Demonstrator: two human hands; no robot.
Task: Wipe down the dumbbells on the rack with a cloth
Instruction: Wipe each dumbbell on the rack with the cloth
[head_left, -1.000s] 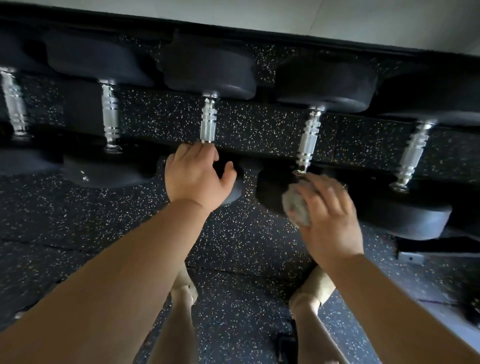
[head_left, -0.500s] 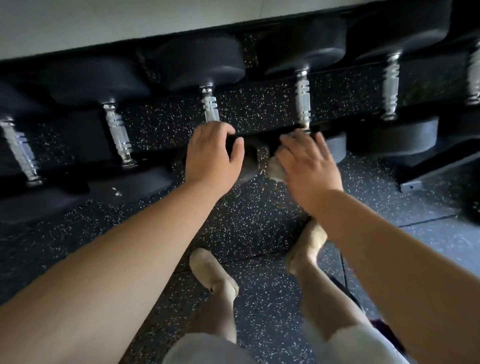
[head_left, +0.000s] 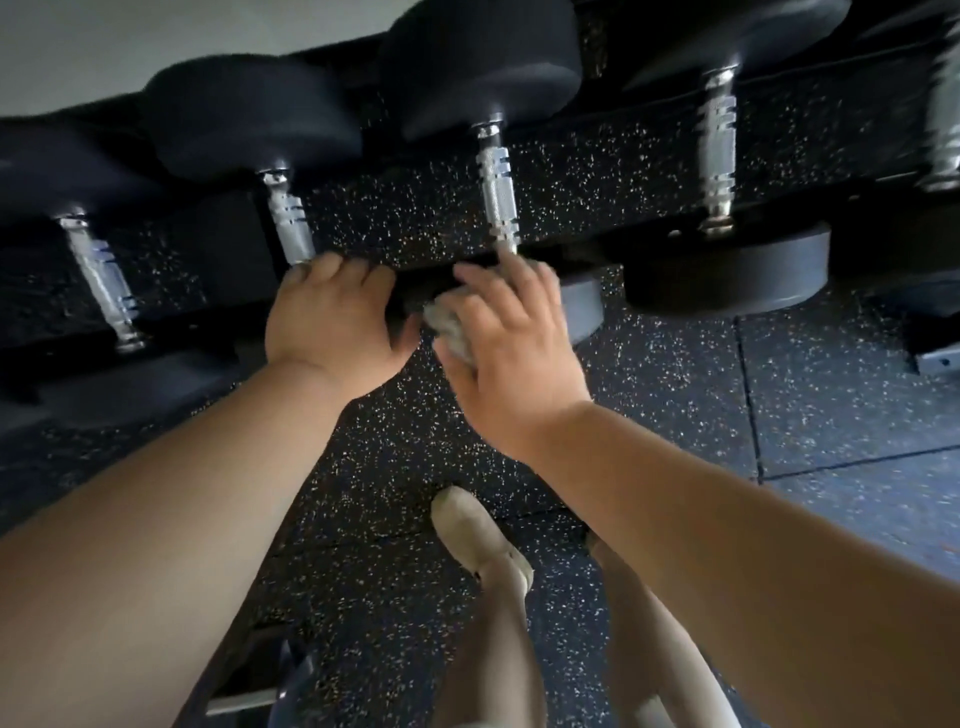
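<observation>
Right hand (head_left: 511, 343) clutches cloth (head_left: 449, 328) against dumbbell (head_left: 584, 312) — touching; left hand (head_left: 332, 322) grips neighbouring dumbbell (head_left: 291, 228) just beside.

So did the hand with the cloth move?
Yes. The right hand with the cloth slid left across the dumbbell head, which now shows to its right.

No readable text. The dumbbells (head_left: 488, 67) have dark, blurred black ends. No numbers or brand marks legible on them.
</observation>
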